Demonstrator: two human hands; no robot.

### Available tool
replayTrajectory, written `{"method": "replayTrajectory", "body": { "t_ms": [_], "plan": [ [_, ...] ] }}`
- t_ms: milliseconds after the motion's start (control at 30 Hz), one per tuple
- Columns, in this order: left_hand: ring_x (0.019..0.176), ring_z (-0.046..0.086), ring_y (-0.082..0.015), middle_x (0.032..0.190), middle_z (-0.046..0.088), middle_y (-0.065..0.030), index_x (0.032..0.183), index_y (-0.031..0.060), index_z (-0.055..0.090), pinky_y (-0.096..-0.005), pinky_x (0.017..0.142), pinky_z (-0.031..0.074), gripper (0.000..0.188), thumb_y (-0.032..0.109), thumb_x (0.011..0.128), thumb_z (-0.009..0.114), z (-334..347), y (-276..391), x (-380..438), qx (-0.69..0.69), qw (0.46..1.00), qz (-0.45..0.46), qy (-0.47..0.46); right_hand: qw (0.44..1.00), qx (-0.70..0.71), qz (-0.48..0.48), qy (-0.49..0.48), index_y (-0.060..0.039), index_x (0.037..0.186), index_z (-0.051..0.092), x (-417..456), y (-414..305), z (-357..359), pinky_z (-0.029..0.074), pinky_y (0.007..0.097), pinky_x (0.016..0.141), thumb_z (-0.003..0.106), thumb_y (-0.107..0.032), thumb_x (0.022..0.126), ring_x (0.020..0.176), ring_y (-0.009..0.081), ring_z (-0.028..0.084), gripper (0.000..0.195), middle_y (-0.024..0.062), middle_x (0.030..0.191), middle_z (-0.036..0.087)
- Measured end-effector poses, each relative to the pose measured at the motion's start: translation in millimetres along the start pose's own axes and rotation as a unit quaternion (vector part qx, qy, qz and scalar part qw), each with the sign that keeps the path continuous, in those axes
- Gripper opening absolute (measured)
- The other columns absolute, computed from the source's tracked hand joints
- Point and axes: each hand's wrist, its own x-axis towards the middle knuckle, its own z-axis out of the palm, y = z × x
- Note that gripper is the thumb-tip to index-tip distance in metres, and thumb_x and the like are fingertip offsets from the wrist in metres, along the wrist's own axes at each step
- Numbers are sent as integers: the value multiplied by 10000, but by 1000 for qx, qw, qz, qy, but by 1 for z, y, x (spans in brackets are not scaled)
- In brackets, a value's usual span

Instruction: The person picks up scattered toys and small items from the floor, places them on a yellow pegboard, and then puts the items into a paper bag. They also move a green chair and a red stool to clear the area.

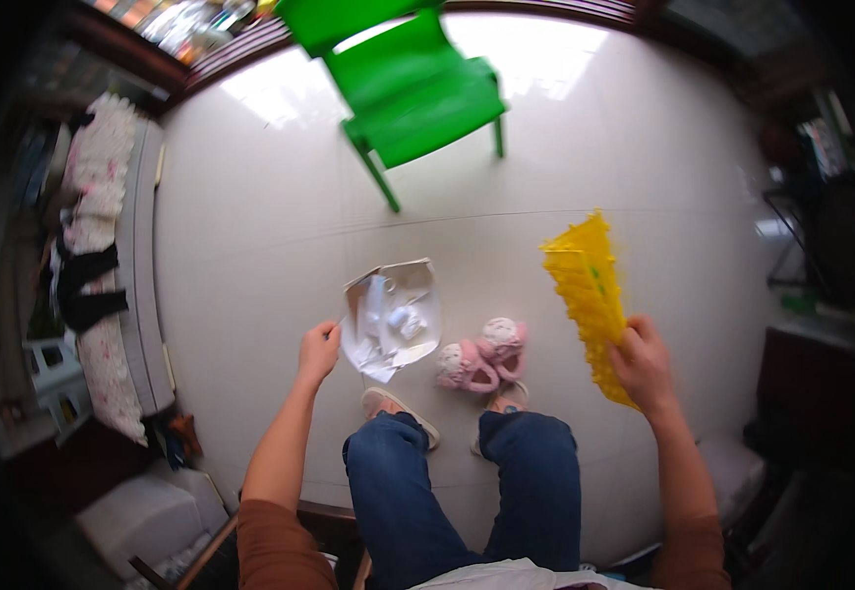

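Note:
My right hand (645, 361) grips the lower part of a yellow bumpy plastic sheet (582, 287), which is folded or bent and tilted upright. A small green mark shows on its inner face. My left hand (320, 350) is curled, with its fingertips right by the side of a white waste container (431, 324). A tiny dark spot shows between thumb and finger; whether it is a held thing or shadow, I cannot tell. Crumpled white paper (409, 322) and other scraps lie inside the container. Pink plush slippers (501, 343) stand on the floor beside it.
A green plastic chair (420, 96) stands ahead on the pale tiled floor (265, 280). Along the left runs a sofa (143, 295) with a lace-edged cover and a black garment (92, 287). A grey-white stool (58, 376) is behind it. Dark furniture lines the right.

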Motion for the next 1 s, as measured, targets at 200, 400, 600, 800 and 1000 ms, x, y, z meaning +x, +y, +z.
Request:
{"method": "replayTrajectory", "body": {
  "t_ms": [200,400,600,800,1000],
  "plan": [
    [438,518,-129,510,513,-61,684,-12,557,-296,433,391,272,195,856,518,-75,118,-75,-2,998,10,-66,999,14,32,40,-25,727,510,-24,-38,-120,464,373,661,656,-47,684,770,293,538,154,119,852,511],
    [414,499,-107,497,499,-31,646,6,546,-275,396,374,289,196,862,516,-129,219,-123,20,987,63,-144,984,14,115,133,-25,746,527,-76,-88,-251,469,345,645,663,-54,697,758,278,541,148,108,851,510],
    [410,466,-96,565,498,-21,735,14,577,-249,342,344,226,198,859,531,-131,312,-158,26,964,71,-256,940,-5,232,250,-24,759,540,-174,-135,-321,475,344,650,649,-68,707,762,262,540,128,106,851,497],
    [423,453,-95,605,496,-20,817,9,585,-233,340,334,196,195,863,545,-88,424,-230,111,906,154,-379,857,-59,398,322,-22,770,558,-317,-197,-372,491,343,680,661,-95,743,782,237,549,129,103,878,502],
    [437,457,-96,630,504,-22,918,-2,590,-231,347,344,221,207,854,555,-10,511,-345,193,823,246,-475,738,-81,552,380,-34,752,537,-460,-259,-404,481,373,693,639,-92,718,802,266,545,122,95,872,496]
  ]
}}
